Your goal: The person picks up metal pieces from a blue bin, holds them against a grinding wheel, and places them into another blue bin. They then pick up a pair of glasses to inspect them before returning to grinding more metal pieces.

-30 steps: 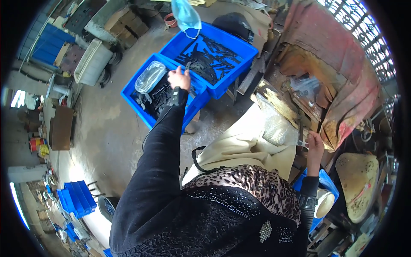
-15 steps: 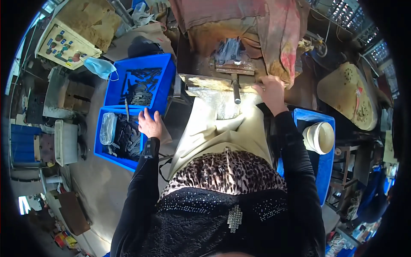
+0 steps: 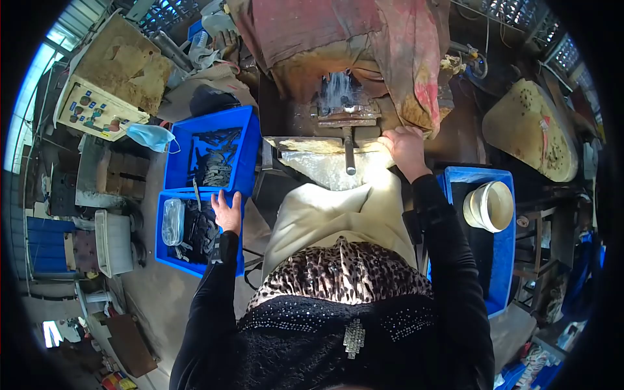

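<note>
My left hand (image 3: 227, 213) is open, fingers spread, over the right side of the lower blue bin (image 3: 200, 265), which is filled with dark flat metal pieces (image 3: 203, 235). A clear plastic container (image 3: 173, 222) lies in that bin. My right hand (image 3: 408, 153) has its fingers curled at the front ledge of the machine, just below the hanging red cloth (image 3: 422, 78); what they grip, if anything, is hidden. Left of it, a metal rod (image 3: 349, 153) sticks out toward me from a rusty fixture (image 3: 348, 116). Water sprays (image 3: 338, 88) behind the fixture.
A second blue bin (image 3: 244, 146) with similar dark pieces adjoins the first. A long blue tub (image 3: 500, 266) carrying a white bucket (image 3: 489, 207) stands at my right. A control box (image 3: 91, 112) with a blue mask (image 3: 151, 136) hanging by it is at far left.
The view has tilted, so the bins and machine sit lower in it. My left hand has shifted slightly leftward over the bin. My right hand stays at the ledge.
</note>
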### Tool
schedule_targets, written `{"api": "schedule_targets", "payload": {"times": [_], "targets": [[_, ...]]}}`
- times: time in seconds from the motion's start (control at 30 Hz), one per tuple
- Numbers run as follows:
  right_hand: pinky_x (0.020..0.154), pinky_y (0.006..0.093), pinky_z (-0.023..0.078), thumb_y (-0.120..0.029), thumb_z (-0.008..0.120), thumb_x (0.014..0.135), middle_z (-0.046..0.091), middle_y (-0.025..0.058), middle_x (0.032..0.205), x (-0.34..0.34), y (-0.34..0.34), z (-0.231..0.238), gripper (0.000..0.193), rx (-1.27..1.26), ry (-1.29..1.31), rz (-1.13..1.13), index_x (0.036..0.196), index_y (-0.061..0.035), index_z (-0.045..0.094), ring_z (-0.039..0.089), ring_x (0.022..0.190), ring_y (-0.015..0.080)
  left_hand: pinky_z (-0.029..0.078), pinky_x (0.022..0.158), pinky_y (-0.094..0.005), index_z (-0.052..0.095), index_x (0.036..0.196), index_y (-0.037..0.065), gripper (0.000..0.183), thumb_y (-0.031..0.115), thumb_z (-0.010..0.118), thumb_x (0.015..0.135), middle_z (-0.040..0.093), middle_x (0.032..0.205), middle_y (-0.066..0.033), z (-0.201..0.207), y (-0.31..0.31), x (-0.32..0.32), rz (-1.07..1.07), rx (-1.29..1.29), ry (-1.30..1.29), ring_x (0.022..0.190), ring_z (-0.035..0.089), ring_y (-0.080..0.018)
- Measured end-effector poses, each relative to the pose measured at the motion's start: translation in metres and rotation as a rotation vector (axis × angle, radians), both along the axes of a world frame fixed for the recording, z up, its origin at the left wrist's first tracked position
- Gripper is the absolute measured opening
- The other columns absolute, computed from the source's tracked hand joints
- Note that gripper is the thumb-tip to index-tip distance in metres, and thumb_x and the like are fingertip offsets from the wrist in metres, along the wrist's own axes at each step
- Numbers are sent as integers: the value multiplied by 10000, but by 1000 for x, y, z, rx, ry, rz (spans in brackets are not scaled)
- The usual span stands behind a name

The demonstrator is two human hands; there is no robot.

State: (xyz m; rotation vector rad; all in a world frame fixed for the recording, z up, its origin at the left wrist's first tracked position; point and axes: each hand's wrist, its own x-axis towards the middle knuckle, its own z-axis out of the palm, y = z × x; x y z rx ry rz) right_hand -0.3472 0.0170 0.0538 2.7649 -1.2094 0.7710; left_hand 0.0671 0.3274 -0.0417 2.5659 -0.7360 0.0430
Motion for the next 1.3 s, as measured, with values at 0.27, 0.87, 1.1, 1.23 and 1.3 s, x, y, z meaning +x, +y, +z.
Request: {"api": "schedule_targets", "payload": {"times": [0.27,0.87,1.1,1.23,1.3], "targets": [[775,403,458,-209,690,799,664,108,822,4,8,18,178,23,-12,49,899,-62,700,619,820,296,450,885,-449,667,1060,146,257,161,666,804,606,1121,-101,43,-48,61,-76,-275,-184,1049,566,-326],[1070,410,343,-216,631,873,674,135,1059,12,12,36,275,345,211,-108,1055,-17,684,590,1108,283,527,811,-430,717,952,120,200,142,594,796,692,949,-167,-62,-174,162,-272,167,334,915,658,-346],[1121,425,285,-245,665,850,672,147,1090,12,7,33,314,448,193,-139,1065,-18,691,577,1151,276,522,822,-434,705,951,118,190,150,606,792,692,969,-159,-81,-168,165,-369,41,420,933,654,-340],[1132,422,268,-224,682,838,674,137,1096,4,8,32,315,479,144,-176,1068,-9,688,567,1171,266,522,823,-439,701,947,122,179,191,622,802,692,970,-150,-62,-180,159,-431,121,469,936,655,-333],[1135,419,263,-219,684,839,673,134,1104,9,6,34,314,515,127,-183,1067,-3,687,562,1180,258,522,825,-437,701,950,128,184,221,638,804,694,972,-142,-56,-178,151,-431,243,520,937,656,-327]]}}
